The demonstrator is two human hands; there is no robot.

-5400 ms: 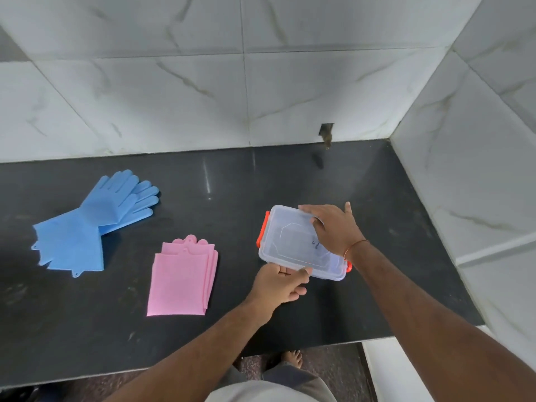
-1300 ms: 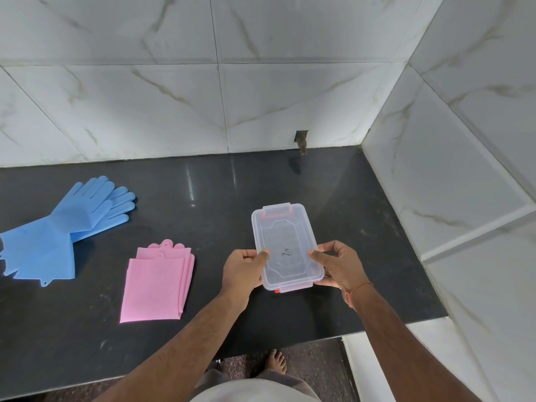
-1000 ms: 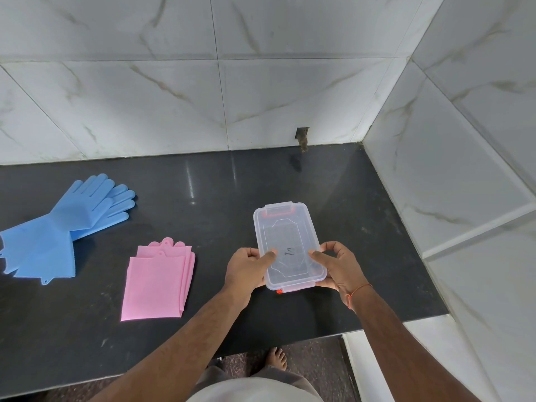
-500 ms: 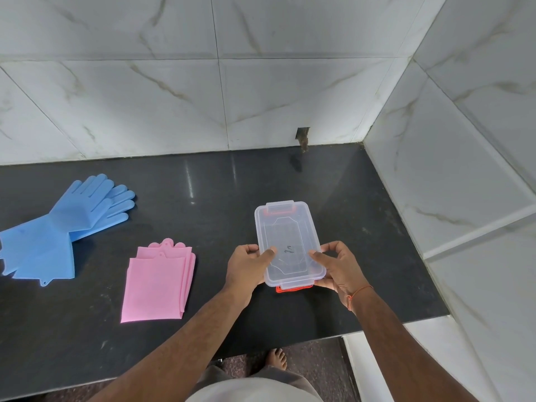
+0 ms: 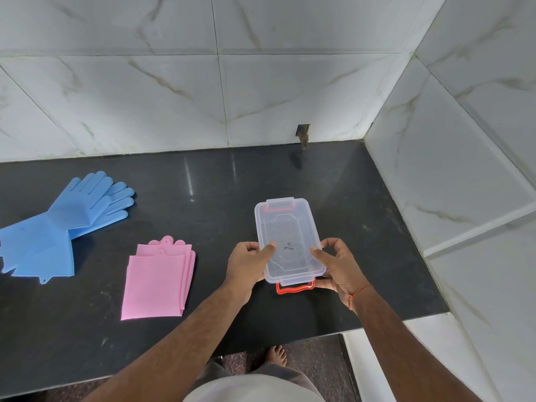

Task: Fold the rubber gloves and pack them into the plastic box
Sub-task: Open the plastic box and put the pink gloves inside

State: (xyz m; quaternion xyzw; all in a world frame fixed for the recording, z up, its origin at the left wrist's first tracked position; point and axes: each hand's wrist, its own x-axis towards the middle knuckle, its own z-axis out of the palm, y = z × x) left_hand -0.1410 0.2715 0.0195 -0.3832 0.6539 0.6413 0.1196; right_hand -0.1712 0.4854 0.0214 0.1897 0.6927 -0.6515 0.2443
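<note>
Gripping the lidded plastic box (image 5: 287,236) by its long sides: left hand (image 5: 248,264) and right hand (image 5: 338,265), each grip clamped, near orange latch (image 5: 294,288) flipped open.

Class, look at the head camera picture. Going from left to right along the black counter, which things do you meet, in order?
Blue gloves → folded pink gloves → left hand → clear plastic box with its lid on → right hand. Both hands grip the box by its sides.
</note>
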